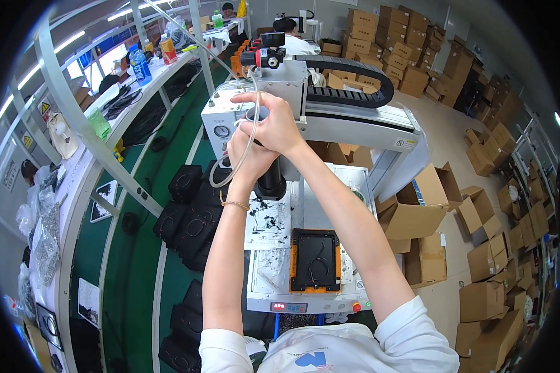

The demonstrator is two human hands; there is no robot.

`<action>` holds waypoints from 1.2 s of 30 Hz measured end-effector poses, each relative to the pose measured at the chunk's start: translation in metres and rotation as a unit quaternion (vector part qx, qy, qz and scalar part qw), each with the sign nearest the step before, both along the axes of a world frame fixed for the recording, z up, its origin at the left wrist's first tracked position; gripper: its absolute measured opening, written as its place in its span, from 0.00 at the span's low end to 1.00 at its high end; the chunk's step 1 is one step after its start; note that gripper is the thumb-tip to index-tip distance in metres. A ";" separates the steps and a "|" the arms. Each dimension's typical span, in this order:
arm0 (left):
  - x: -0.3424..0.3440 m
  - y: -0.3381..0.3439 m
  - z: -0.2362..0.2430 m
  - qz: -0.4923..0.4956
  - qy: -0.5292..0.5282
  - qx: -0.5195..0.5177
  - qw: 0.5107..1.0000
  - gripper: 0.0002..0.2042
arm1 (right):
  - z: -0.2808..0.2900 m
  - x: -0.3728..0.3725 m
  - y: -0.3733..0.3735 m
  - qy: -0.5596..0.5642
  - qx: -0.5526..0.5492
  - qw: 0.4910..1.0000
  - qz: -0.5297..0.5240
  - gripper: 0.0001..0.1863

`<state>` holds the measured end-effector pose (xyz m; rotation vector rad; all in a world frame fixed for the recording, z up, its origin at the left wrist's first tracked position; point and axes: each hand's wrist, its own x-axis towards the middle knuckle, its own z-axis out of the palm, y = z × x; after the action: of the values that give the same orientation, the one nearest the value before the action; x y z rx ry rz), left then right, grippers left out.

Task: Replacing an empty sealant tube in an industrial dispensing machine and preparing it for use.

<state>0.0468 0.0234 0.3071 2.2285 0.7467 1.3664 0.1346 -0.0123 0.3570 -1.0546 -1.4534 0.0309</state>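
A black upright cylinder (271, 183) hangs on the white gantry machine (280, 84), over its work bed. My left hand (247, 155) is closed around the cylinder's upper part, though its fingers are partly hidden. Just above it, my right hand (275, 127) curls round the cylinder's grey round top (256, 114), with the index finger reaching to the left. A thin clear tube (253, 140) loops down in front of both hands. Below, an orange fixture (295, 273) on the bed holds a flat black panel (308, 258) with a coiled black cable.
Left of the machine, black cabled units (190, 217) line a green conveyor (124, 248). Black scraps cover a white sheet (267, 221) on the bed. Cardboard boxes (417, 211) stand close on the right. A red button (356, 307) sits on the machine's front. Another person (292, 43) is farther back.
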 end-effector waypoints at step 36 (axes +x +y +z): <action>-0.003 -0.012 -0.047 0.074 -0.022 0.085 0.993 0.22 | 0.005 0.005 -0.010 -0.032 -0.043 0.998 0.028 0.35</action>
<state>0.0439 0.0109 0.2602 2.3013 0.8230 1.5993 0.1392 -0.0227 0.3619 -1.0931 -1.5510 0.1017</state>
